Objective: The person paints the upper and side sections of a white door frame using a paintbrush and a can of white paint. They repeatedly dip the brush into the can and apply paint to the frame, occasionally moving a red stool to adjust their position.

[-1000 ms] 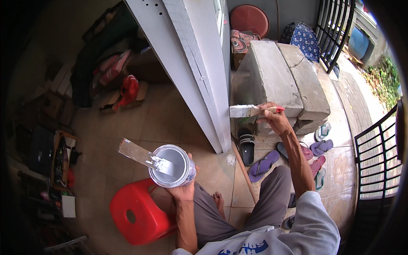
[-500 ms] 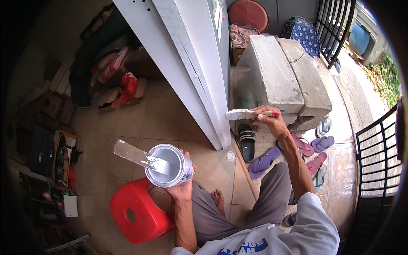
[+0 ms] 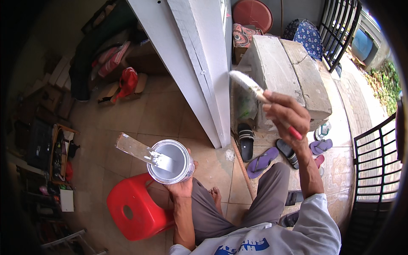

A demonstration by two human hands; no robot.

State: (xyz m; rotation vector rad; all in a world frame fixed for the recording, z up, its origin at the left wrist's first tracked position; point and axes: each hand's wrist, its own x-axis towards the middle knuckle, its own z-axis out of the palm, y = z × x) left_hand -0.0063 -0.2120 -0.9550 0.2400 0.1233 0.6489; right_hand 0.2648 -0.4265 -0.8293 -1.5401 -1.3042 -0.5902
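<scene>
My right hand (image 3: 289, 114) is closed round the handle of a paintbrush (image 3: 248, 83). The brush has a red handle end and white-coated bristles, which slant up and left to the near edge of a white door frame (image 3: 199, 63); whether they touch it I cannot tell. A paint can (image 3: 185, 170) rests in my left hand (image 3: 183, 187), fingers wrapped round its side and base. Light grey-white paint shows inside. A flat wooden stick (image 3: 135, 147), smeared with paint, leans in the can and juts out over its left rim.
A red plastic stool (image 3: 127, 212) stands at my left. Beyond my right hand lie stacked concrete blocks (image 3: 276, 63). Several sandals, including a purple flip-flop (image 3: 262, 162), are scattered on the tiles. A black metal gate (image 3: 378, 157) is at the right, and a red cap-like item (image 3: 127, 85) lies far left.
My right hand has lifted the brush upward, and its bristles now tilt up instead of lying level against the frame's lower part. The can has barely shifted.
</scene>
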